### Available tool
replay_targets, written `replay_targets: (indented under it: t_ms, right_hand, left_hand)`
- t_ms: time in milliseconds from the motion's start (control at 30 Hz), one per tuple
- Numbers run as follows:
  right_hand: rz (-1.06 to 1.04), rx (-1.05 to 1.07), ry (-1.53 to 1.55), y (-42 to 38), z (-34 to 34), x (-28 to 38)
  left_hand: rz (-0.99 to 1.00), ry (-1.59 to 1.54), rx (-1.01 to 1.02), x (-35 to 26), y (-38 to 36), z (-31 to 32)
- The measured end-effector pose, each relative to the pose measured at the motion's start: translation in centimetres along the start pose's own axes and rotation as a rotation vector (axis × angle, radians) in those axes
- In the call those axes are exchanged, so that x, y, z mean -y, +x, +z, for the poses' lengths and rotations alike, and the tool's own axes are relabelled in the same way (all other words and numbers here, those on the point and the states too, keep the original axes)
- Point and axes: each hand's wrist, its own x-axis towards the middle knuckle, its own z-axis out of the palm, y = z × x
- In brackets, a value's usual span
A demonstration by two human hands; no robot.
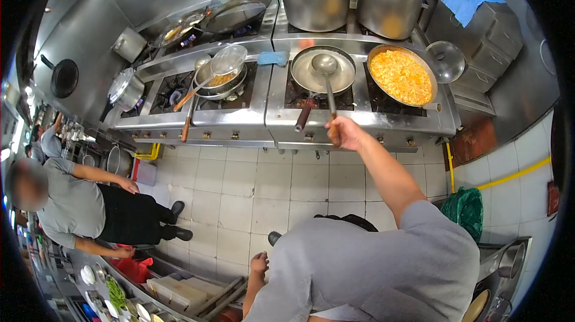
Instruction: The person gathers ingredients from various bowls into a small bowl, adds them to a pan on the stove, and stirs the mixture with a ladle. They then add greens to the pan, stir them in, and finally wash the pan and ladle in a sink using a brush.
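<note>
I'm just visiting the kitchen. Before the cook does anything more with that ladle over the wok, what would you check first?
1. Grip on the ladle: the right hand is closed round the handle end. Ok.
2. Ladle bowl sits inside the empty wok, not over its rim. Ok.
3. Burner under that wok lit or not: no flame visible. Cannot tell.
4. The pan of yellow food beside it stands apart from the ladle. Ok.
5. Left hand is down by the counter behind, well away from the stove. Ok.
6. Co-worker stands off to the side, the floor before the stove free. Ok.
</note>
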Motion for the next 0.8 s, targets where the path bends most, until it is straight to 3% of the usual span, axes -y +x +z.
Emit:
replay_targets:
  t_ms: [33, 100, 133, 200, 233, 300, 367, 433, 500, 567, 600, 633, 667, 700, 767, 800]
  right_hand:
    - [-0.08, 0.018, 0.048, 0.0, -1.0, 1.1]
    - [-0.106, -0.245, 0.113, -1.2, -1.5, 3.8]
    - [-0.108, -0.441, -0.093, -3.4, -0.4, 5.4]
    - [-0.121, -0.435, -0.798, -6.1, -2.8, 7.3]
    - [-0.123, -0.431, -0.809, -7.5, -1.2, 7.4]
    - [-0.063, -0.585, -1.32, -9.9, 2.0, 6.3]
    - [-0.01, -0.545, -1.299, -10.2, 2.9, 6.2]
    - [-0.051, -0.372, -0.71, -9.2, 1.9, 6.9]
    - [-0.094, -0.515, -0.847, -6.7, 1.7, 5.8]
    - [-0.168, -0.708, -1.133, -5.0, 3.1, 2.9]
    - [-0.128, -0.739, -1.173, -5.6, 3.8, 2.1]
    - [-0.137, -0.733, -1.175, -7.2, 5.1, 2.7]
    - [-0.079, -0.575, -1.075, -9.5, 6.0, 3.7]
    - [-0.012, -0.423, -0.974, -11.0, 5.9, 4.1]
    - [-0.012, -0.438, -0.81, -9.2, 1.7, 5.0]
    - [-0.032, -0.482, -0.798, -8.2, 1.2, 5.0]
  left_hand:
    - [-0.003, -0.002, -0.002, 0.4, 0.9, -0.1]
    - [-0.036, -0.155, -0.001, 2.0, 2.3, -0.4]
    - [-0.036, -0.119, -0.03, 0.3, 0.3, -0.8]
    - [-0.071, -0.096, -0.038, 0.5, -1.3, -1.6]
    - [-0.104, -0.072, -0.047, 1.2, -1.6, -1.8]
    - [-0.191, -0.124, 0.02, 7.4, 0.2, -2.6]
    - [-0.215, -0.075, 0.034, 12.6, 1.7, -2.9]
    - [-0.137, 0.114, 0.059, 17.1, 3.2, -3.0]
    - [-0.124, 0.135, 0.057, 18.9, 4.0, -3.2]
    - [-0.198, -0.076, 0.025, 18.8, 4.6, -4.2]
    - [-0.289, -0.332, -0.011, 18.5, 5.0, -4.6]
    - [-0.348, -0.526, -0.042, 17.9, 5.5, -4.8]
    - [-0.376, -0.613, -0.06, 17.4, 5.9, -4.8]
    - [-0.385, -0.619, -0.059, 16.7, 5.6, -4.6]
    - [-0.308, -0.51, -0.062, 13.9, 4.6, -4.7]
    - [-0.267, -0.474, 0.029, 9.3, 1.6, -5.5]
